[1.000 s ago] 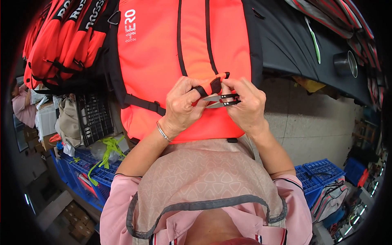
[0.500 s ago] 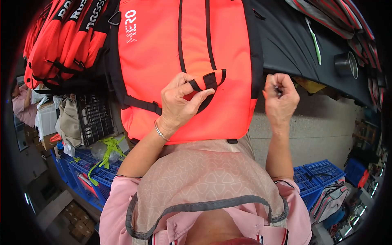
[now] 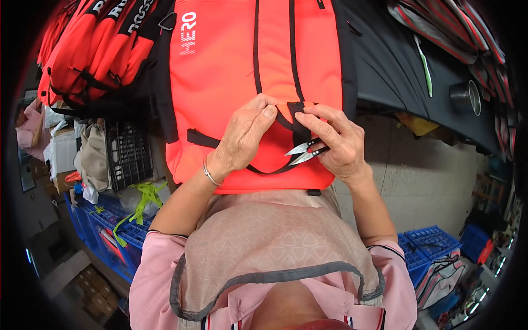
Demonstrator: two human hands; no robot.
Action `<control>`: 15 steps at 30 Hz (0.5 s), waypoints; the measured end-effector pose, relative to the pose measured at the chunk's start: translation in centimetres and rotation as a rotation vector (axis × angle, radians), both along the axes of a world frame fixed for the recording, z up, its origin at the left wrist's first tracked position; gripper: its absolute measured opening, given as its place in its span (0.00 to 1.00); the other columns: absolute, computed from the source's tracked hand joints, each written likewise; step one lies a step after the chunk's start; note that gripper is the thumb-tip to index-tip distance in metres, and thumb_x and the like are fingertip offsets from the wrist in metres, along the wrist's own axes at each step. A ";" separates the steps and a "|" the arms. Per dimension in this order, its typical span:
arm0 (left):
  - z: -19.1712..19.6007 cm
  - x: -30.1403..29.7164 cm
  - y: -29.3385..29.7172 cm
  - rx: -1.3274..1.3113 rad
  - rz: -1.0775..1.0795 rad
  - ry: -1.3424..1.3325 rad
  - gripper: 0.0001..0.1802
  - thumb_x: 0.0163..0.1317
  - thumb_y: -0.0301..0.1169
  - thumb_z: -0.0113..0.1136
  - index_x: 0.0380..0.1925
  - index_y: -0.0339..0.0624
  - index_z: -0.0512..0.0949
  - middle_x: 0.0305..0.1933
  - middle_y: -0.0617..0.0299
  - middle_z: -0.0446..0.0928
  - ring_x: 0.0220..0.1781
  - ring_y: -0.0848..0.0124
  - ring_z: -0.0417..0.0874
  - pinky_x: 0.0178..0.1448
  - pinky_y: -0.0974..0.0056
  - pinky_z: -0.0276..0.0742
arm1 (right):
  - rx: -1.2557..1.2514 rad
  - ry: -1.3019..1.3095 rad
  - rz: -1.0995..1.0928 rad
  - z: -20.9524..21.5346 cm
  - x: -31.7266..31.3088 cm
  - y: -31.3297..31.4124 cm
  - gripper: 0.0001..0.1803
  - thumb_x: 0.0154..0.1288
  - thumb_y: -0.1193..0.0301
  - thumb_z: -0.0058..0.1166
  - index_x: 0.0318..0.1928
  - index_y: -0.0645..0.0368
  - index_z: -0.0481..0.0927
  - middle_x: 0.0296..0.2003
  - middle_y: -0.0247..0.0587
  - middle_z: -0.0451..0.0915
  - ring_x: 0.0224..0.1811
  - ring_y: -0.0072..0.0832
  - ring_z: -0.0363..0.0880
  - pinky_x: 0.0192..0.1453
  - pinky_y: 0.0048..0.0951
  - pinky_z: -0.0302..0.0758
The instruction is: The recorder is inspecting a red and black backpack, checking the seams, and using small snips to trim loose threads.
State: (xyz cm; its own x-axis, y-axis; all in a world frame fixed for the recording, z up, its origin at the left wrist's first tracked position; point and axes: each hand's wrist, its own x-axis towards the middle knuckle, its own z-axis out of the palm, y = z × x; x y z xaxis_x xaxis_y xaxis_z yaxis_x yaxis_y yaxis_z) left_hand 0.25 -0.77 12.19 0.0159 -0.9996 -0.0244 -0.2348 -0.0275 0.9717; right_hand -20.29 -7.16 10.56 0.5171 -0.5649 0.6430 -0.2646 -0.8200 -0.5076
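Observation:
A bright orange-red and black backpack (image 3: 220, 71) lies across my lap and the table edge. Its orange shoulder strap (image 3: 276, 60), edged in black, runs down the middle. My left hand (image 3: 245, 132), a silver bangle at its wrist, pinches the strap's lower end from the left. My right hand (image 3: 338, 140) has thumb and fingers on the same end, by the black webbing (image 3: 301, 129). Tucked in that right hand is a pair of thread snips (image 3: 307, 151), blades apart and pointing left, over the bag's lower part.
More red and black bags (image 3: 99, 60) are piled at the far left. On the black-covered table (image 3: 385, 66) at right lie a green-and-white brush-like tool (image 3: 424, 69) and a metal cup (image 3: 465, 98). Blue crates (image 3: 432, 242) stand low on both sides. Another person (image 3: 33, 132) is at far left.
My right hand has come left from beside the bag onto the strap end, and the snips now show plainly. The backpack has shifted slightly right.

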 end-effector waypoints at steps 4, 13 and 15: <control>0.6 1.2 -0.1 0.060 -0.176 -0.133 0.26 0.74 0.37 0.40 0.42 0.23 0.80 0.40 0.49 0.76 0.47 0.61 0.74 0.56 0.62 0.68 | 0.107 -0.001 0.029 1.8 0.3 -1.0 0.23 0.40 0.83 0.66 0.43 0.59 0.84 0.32 0.41 0.83 0.29 0.31 0.84 0.31 0.30 0.79; 0.0 0.9 0.3 0.143 -0.127 0.434 0.26 0.72 0.38 0.43 0.36 0.27 0.85 0.46 0.52 0.82 0.54 0.65 0.75 0.66 0.60 0.65 | 1.291 -0.098 0.047 1.3 4.0 -5.8 0.07 0.55 0.75 0.62 0.25 0.65 0.80 0.20 0.29 0.75 0.21 0.16 0.69 0.26 0.24 0.66; -0.5 1.7 0.5 0.135 -0.230 0.147 0.18 0.68 0.38 0.58 0.32 0.32 0.86 0.37 0.57 0.82 0.48 0.70 0.77 0.58 0.63 0.70 | 1.453 -0.160 0.096 1.0 4.6 -5.8 0.08 0.55 0.74 0.63 0.24 0.64 0.80 0.20 0.29 0.76 0.21 0.16 0.69 0.25 0.24 0.64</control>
